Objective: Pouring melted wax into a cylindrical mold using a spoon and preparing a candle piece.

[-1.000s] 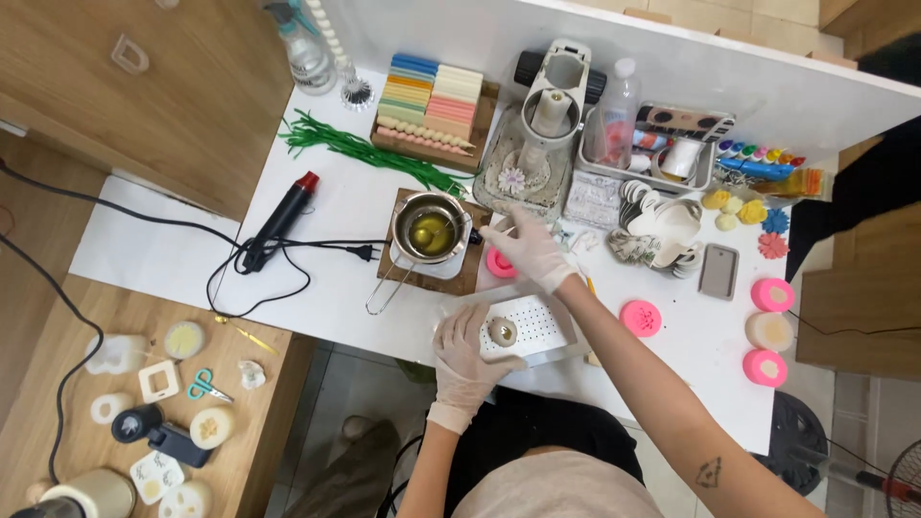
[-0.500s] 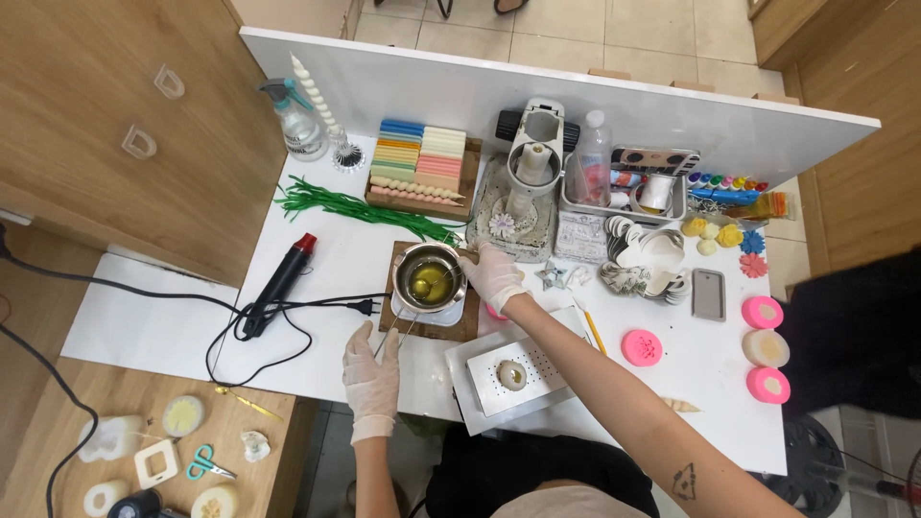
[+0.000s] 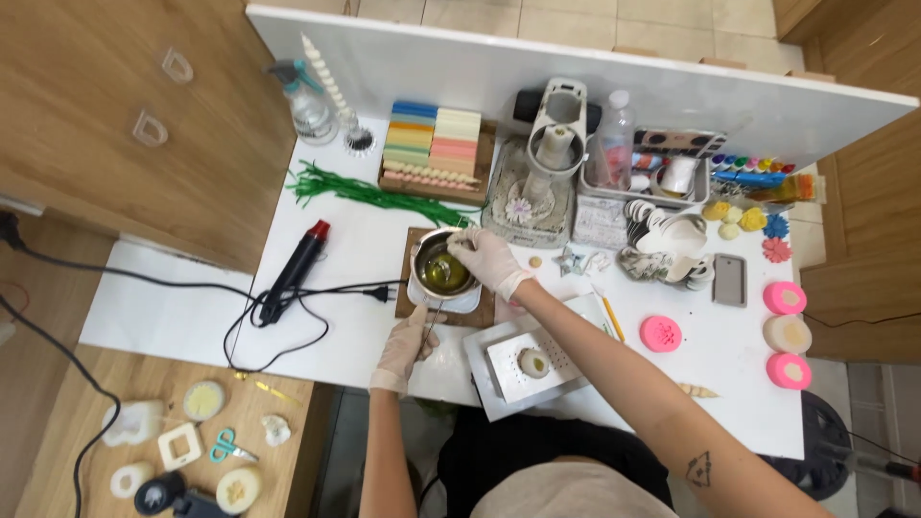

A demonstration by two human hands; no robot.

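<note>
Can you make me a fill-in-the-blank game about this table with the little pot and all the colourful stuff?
1. Both hands wear thin white ____.
2. The right hand is over the small metal pot, which holds ____-coloured liquid.
3. The left hand is at the pot's long ____.
4. The black heat gun beside the pot has a ____ tip.

Missing words: gloves; yellow; handle; red

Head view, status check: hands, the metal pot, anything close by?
Left hand gripping pot handle. Right hand over rim of metal pot, yellow-green liquid inside. White mould tray close right of handle, black heat gun left.
</note>
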